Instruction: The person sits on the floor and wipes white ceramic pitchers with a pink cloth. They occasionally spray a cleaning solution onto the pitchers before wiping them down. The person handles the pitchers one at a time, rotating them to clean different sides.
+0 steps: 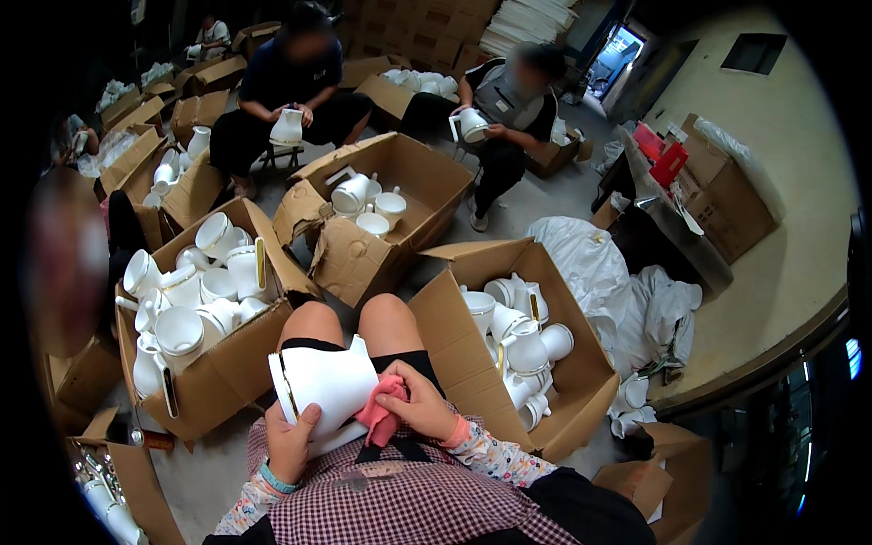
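Observation:
A white pitcher [331, 386] with a thin gold band lies tilted on its side over my lap. My left hand [292, 440] grips it at the near left end, thumb on the body. My right hand [418, 404] is closed on a pink cloth [380, 409], which touches the pitcher's right side. A checked apron [381, 500] covers my lap beneath both hands.
Open cartons of white pitchers stand at my left [227, 372], right [572, 427] and ahead [436, 182]. Two people [291, 82] [509, 109] sit beyond, each holding a pitcher. White sacks [581, 263], a loaded table [690, 245] and a wall are on the right.

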{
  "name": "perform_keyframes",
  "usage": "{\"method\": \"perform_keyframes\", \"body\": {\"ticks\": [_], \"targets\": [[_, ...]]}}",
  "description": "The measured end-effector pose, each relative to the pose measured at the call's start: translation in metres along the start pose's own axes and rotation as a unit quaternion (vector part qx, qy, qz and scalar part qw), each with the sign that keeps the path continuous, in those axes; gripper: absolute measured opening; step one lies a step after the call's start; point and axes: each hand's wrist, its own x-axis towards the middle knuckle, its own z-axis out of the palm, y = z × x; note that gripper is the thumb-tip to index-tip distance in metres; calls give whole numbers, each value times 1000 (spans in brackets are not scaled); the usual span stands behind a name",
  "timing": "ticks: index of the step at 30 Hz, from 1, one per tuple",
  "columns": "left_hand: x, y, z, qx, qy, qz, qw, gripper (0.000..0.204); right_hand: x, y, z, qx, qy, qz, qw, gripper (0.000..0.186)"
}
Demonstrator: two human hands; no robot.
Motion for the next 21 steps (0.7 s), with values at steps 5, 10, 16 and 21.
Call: {"method": "perform_keyframes", "body": {"ticks": [5, 10, 16, 21], "targets": [[1, -1, -3, 0, -6, 1, 1000, 40, -1, -28, -9, -264, 42, -89, 960, 17], [2, -1, -5, -2, -22, -10, 1000, 44, 1, -35, -26, -355, 29, -122, 927, 19], [0, 1, -1, -6, 7, 4, 1000, 40, -1, -56, -42, -276, -48, -77, 957, 13], [3, 0, -3, -6, 2, 7, 1000, 41, 0, -68, -48, -269, -91, -83, 955, 13]]}}
